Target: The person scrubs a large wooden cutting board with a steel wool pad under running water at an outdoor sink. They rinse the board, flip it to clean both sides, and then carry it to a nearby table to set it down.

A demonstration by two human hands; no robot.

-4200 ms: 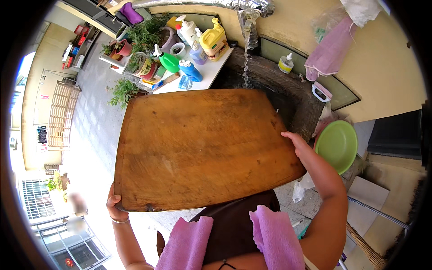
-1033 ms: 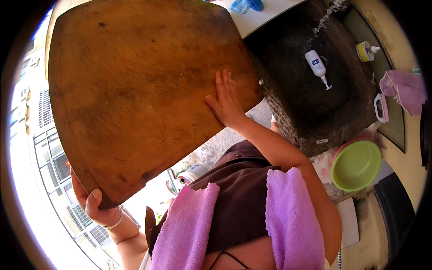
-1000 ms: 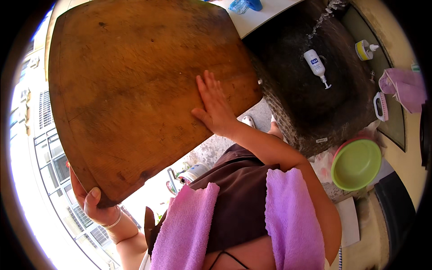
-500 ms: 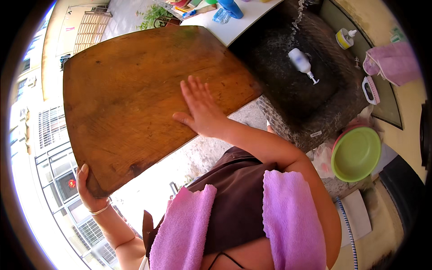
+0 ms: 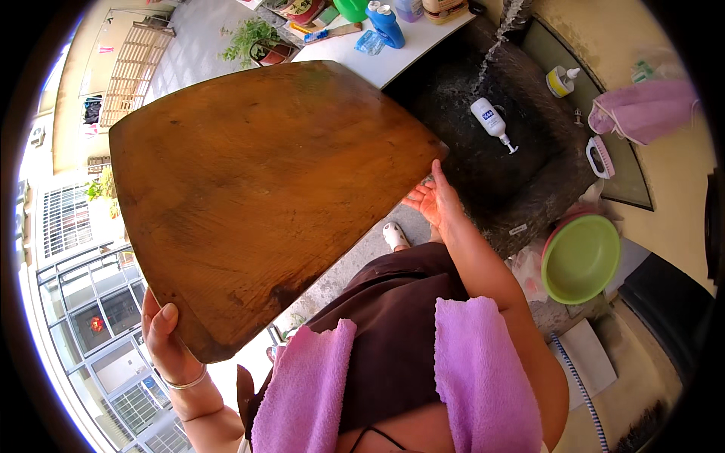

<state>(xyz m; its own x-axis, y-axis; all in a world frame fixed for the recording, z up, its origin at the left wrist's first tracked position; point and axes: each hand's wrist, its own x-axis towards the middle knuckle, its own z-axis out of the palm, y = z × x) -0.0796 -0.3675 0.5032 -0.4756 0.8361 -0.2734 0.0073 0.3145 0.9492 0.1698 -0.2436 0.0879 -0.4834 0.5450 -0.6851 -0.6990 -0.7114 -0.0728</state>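
A large brown wooden board (image 5: pixel 272 196) with rounded corners and a damp sheen is held up in front of me. My left hand (image 5: pixel 168 341) grips its lower-left corner, thumb on top and the other fingers behind the edge. My right hand (image 5: pixel 438 200) is at the right corner, thumb along the edge and fingers reaching under it. Right of the board lies a dark stone sink (image 5: pixel 540 177), with water (image 5: pixel 500 38) running in from the top. A white pump bottle (image 5: pixel 491 121) with a blue label lies inside the sink.
A white counter (image 5: pixel 385 64) beyond the board bears a blue bottle (image 5: pixel 386 26) and a brush (image 5: pixel 336 32). On the sink's right rim stand a yellow-and-white bottle (image 5: pixel 560 81) and a pink scrub brush (image 5: pixel 600 157). A green basin (image 5: pixel 581 259) sits nearer me. A potted plant (image 5: pixel 260 44) stands beyond.
My right hand has moved from the board's flat face to its right corner and taken hold there. The board has shifted slightly down, and the view has turned a little.
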